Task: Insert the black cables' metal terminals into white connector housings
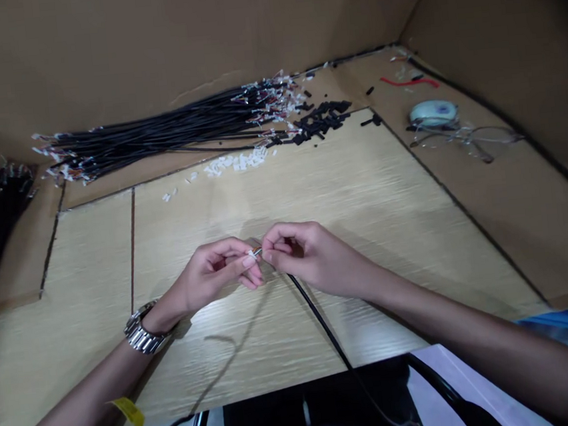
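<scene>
1. The wooden board (243,207) was the largest thing, and both forearms reached over it.
2. Behind it lay a bundle of black cables (166,134), with thin wires showing at both ends.
3. One black cable (319,320) ran from under the right hand (313,257) down across the board's near edge. In my judgement, it was better to leave this length slack, so that its weight did not pull at the fingers.
4. The right hand was closed in a pinch, thumb against forefinger, near the end of the cable. It seemed wise to grip there firmly and to make it the steady side.
5. The left hand (209,270) was also closed, its thumb and forefinger gripping the tips of the wires. A light pinch served best here, I would say, because thin strands could bend.
6. On the right side lay a pair of glasses (495,134), just beside a rounded pale device (432,113).
7. A heap of black pieces (323,121) lay near the bundle's right end, and a heap of white pieces (239,161) lay in front.
8. The coloured wires (256,250) were between the two hands, above the board.
9. Smallest was a white bit (252,255) at the left fingertips; whether it was a separate piece, I could not tell.
</scene>
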### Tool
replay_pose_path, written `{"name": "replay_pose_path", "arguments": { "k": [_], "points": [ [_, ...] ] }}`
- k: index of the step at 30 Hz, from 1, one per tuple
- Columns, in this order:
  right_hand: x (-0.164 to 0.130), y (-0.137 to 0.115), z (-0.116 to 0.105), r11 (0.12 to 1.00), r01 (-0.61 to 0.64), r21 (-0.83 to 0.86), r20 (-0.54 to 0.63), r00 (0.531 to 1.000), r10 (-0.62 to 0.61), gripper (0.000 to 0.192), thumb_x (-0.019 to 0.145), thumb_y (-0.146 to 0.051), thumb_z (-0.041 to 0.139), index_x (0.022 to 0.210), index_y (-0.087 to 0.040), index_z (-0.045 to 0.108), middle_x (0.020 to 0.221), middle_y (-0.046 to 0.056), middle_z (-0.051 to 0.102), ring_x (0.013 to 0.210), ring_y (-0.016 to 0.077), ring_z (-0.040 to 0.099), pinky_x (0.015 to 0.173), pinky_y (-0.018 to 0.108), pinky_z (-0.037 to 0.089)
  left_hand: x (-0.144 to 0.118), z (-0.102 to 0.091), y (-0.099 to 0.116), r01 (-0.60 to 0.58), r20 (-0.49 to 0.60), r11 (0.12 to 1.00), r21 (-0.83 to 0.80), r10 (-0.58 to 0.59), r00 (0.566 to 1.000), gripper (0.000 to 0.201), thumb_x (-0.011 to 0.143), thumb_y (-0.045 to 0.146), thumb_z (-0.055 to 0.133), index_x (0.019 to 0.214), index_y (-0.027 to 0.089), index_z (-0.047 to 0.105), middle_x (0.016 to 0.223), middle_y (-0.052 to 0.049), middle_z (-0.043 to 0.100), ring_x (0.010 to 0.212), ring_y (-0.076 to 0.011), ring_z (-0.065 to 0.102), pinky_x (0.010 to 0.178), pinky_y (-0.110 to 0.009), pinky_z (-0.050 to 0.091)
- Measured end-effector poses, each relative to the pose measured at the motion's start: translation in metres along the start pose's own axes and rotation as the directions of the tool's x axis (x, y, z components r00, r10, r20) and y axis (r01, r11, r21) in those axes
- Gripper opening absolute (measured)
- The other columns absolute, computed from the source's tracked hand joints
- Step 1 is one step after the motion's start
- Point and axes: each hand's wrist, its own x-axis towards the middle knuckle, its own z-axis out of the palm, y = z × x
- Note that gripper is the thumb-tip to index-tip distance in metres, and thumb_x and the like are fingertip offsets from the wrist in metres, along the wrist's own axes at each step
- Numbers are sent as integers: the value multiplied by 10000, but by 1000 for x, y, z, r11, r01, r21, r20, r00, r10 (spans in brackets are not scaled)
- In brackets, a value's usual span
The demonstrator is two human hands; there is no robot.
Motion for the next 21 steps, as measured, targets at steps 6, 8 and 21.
{"name": "replay_pose_path", "arguments": {
  "k": [6, 8, 21],
  "points": [
    [0, -2, 1, 999, -42, -4, -16, 999, 42, 127, 862, -237, 593, 755, -170, 610, 613, -68, 370, 574, 84, 357, 529, 247, 281, 1, 4, -2, -45, -25, 999, 9, 46, 999, 99, 930, 191, 622, 943, 108, 674, 794, -63, 754, 697, -132, 729, 647, -208, 608],
    [0, -3, 1, 998, -55, 0, -10, 998, 55, 123, 853, -225, 595, 747, -165, 611, 611, -69, 377, 575, 81, 357, 528, 244, 285, 1, 4, -2, -56, -37, 998, 13, 57, 998, 87, 925, 178, 626, 932, 104, 673, 792, -66, 759, 689, -134, 731, 639, -210, 612],
    [0, -5, -5, 993, -97, 65, 71, 993, 92, 117, 851, -216, 611, 753, -153, 626, 579, -76, 369, 528, 65, 336, 484, 240, 239, -1, 5, 1, -83, -2, 994, 73, 84, 996, 89, 936, 124, 598, 946, 127, 687, 811, -42, 765, 721, -121, 734, 691, -214, 615]
  ]
}}
